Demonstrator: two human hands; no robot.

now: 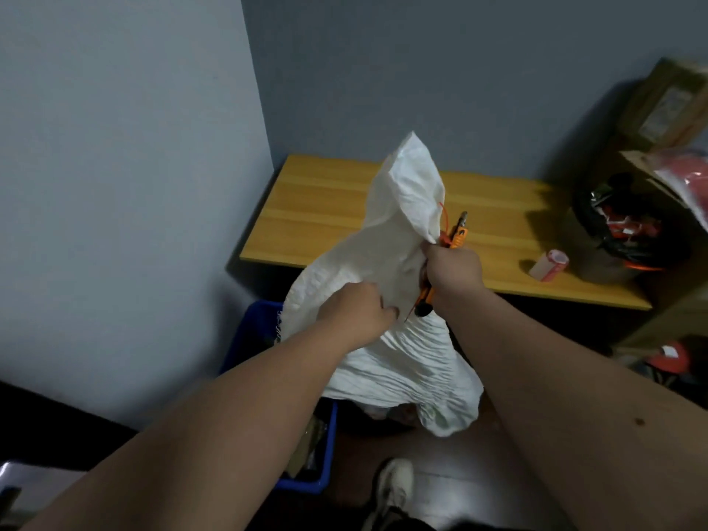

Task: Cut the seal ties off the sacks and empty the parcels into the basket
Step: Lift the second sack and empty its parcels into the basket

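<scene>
Sack [398,239] is looking like woven plastic cloth, white, crinkly, w/ frayed edge. Bench [329,208] is showing smooth wood grain, slight sheen. Cutter [458,235] is reading as orange plastic w/ metal tip. Basket [325,473] is showing glossy blue plastic. Wall [115,147] is looking matt.

the white sack [387,262] filled the middle of the view, hanging over the blue basket [251,331] and covering most of its opening; only a strip of the bin by the left wall [115,185] and its near corner showed. the left hand [354,314] and right hand [454,268] both gripped the sack, the right also closed around an orange cutter [456,239], so neither had room to spare. the wooden bench [325,208] lay bare on its left half behind the sack. its right end was crowded by a dark bag [628,231] and a small roll [548,265]. boxes [670,109] blocked the far right. a shoe [394,488] stood on the floor just beside the basket.
</scene>
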